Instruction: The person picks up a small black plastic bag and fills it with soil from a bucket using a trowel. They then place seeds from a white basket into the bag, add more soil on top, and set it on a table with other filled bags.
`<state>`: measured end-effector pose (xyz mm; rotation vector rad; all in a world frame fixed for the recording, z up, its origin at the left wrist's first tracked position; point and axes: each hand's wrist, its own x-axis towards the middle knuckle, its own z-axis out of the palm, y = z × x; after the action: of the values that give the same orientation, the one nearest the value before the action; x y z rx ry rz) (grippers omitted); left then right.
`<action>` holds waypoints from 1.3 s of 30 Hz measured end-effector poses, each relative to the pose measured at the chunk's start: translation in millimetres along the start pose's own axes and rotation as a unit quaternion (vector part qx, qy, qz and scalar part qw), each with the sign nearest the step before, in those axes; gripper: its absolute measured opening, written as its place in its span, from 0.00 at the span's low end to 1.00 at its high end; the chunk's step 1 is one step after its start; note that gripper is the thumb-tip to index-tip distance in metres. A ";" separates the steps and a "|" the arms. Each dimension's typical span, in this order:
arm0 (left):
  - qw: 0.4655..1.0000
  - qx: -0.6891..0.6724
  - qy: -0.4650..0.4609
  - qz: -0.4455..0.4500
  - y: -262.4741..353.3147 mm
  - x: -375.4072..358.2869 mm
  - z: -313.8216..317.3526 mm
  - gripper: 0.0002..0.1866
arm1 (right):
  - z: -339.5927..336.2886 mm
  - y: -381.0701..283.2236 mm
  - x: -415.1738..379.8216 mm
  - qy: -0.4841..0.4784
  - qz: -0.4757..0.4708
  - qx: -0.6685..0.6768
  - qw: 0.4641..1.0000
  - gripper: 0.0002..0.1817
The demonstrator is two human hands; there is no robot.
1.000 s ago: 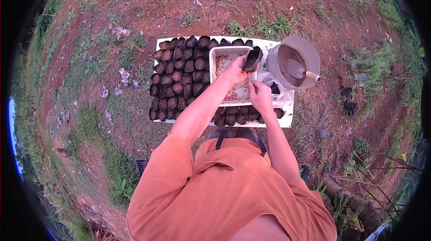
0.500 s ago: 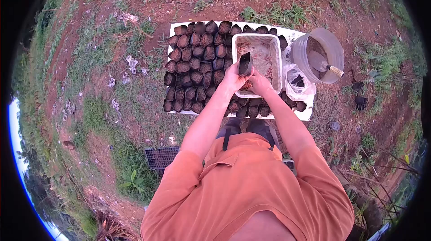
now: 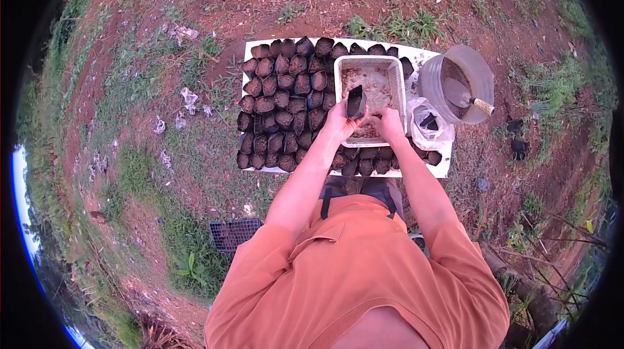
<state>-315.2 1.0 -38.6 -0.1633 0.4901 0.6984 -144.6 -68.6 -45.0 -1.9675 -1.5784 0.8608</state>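
My left hand (image 3: 339, 124) is closed round a black plastic seedling bag (image 3: 355, 103), held upright with its mouth facing up. Both are over a white plastic basket (image 3: 403, 79) with small reddish-brown bits scattered on its bottom. Just right of the bag, my right hand (image 3: 390, 122) hovers above the basket, its fingers drawn together; whatever they may pinch is too small to make out. To the left stand rows of black seedling bags (image 3: 284, 99) filled with dark soil.
A white board (image 3: 245, 82) carries the bags and basket. On the right are a clear plastic bag (image 3: 434, 124) with black pieces inside and a translucent tub (image 3: 478, 66) holding soil and a trowel (image 3: 465, 95). A dark cell tray (image 3: 234, 235) lies on the grass.
My right hand has drawn away from the held seedling bag to the right. My left hand keeps its hold. The whole view has shifted slightly.
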 end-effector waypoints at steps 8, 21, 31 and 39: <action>0.999 0.010 0.038 -0.006 -15.2 15.3 -0.3 0.17 | 8.7 12.8 4.0 0.045 0.045 0.008 0.998 0.11; 0.977 0.182 0.110 0.034 -30.7 23.1 -1.6 0.18 | -74.1 -74.4 -28.5 0.175 -0.009 0.108 0.979 0.10; 0.973 0.204 0.093 0.044 -51.5 22.6 10.5 0.17 | -99.9 -114.6 -26.4 0.027 -0.064 -0.139 0.988 0.09; 0.973 0.217 0.062 0.039 -43.9 13.0 18.4 0.17 | -106.5 -125.8 -31.7 0.055 -0.058 -0.155 0.985 0.10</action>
<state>-271.1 -19.3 -29.6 0.2260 0.7607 0.6452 -157.4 -68.6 122.3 -2.0639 -1.8304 0.4733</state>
